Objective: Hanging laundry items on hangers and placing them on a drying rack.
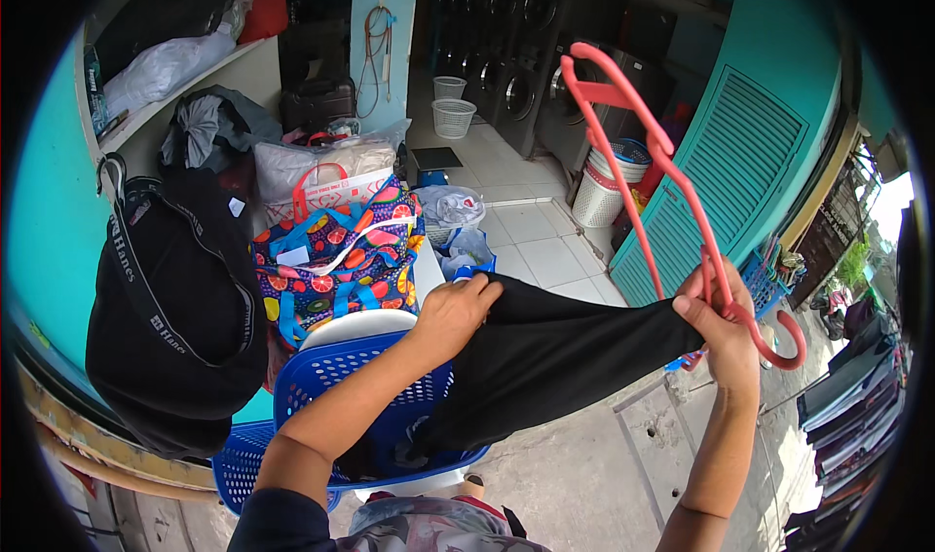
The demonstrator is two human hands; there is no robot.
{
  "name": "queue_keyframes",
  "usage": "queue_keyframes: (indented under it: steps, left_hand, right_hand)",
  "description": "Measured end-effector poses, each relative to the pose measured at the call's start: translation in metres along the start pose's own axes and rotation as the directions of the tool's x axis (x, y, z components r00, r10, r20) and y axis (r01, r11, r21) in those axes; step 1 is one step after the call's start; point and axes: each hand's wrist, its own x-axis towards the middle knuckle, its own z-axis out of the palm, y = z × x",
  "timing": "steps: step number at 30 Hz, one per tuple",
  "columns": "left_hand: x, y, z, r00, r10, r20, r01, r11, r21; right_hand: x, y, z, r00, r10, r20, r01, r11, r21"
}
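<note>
A black garment (570, 355) is stretched between my two hands, its lower part hanging into a blue perforated plastic basket (350, 366). My left hand (454, 315) pinches one upper edge of the cloth. At the right, my right hand (719, 318) grips the other corner together with a pink plastic hanger (683, 179); its hook points down to the right and its far end rises up and left. More dark cloth lies inside the basket. Black garments with a branded elastic waistband (182, 333) hang on black hangers at the left.
A fruit-print bag (343, 253) and plastic-wrapped bundles stand behind the basket. A shelf (197, 77) with bags is at upper left. White baskets (453, 117) stand near front-loading machines (520, 92). A teal louvred door (738, 165) is at right, with many garments (862, 406) hanging at far right.
</note>
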Motion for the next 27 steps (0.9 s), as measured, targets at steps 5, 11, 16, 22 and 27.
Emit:
queue_keyframes:
  steps: [5,11,16,22,27]
  left_hand:
    - [0.111,0.034,-0.076,0.962,0.081,-0.261,-0.136,0.970,-0.200]
    - [0.183,0.133,-0.097,0.811,0.259,-0.525,-0.461,0.836,-0.298]
    - [0.208,0.254,-0.115,0.728,0.299,-0.617,-0.628,0.654,-0.423]
    - [0.189,0.367,-0.080,0.631,0.712,-0.308,-0.580,0.169,-0.797]
    - [0.137,0.454,-0.007,0.388,0.908,-0.159,-0.512,0.068,-0.856]
  right_hand:
    - [-0.038,-0.037,-0.076,0.879,-0.227,-0.419,0.165,0.970,-0.180]
    - [-0.114,-0.122,-0.133,0.774,-0.370,-0.514,0.001,0.812,-0.584]
    - [-0.215,-0.208,-0.171,0.708,-0.274,-0.651,-0.400,0.604,-0.689]
    - [-0.311,-0.221,-0.185,0.641,-0.189,-0.744,-0.560,0.548,-0.621]
    - [-0.384,-0.183,-0.196,0.612,0.072,-0.788,-0.608,0.680,-0.410]
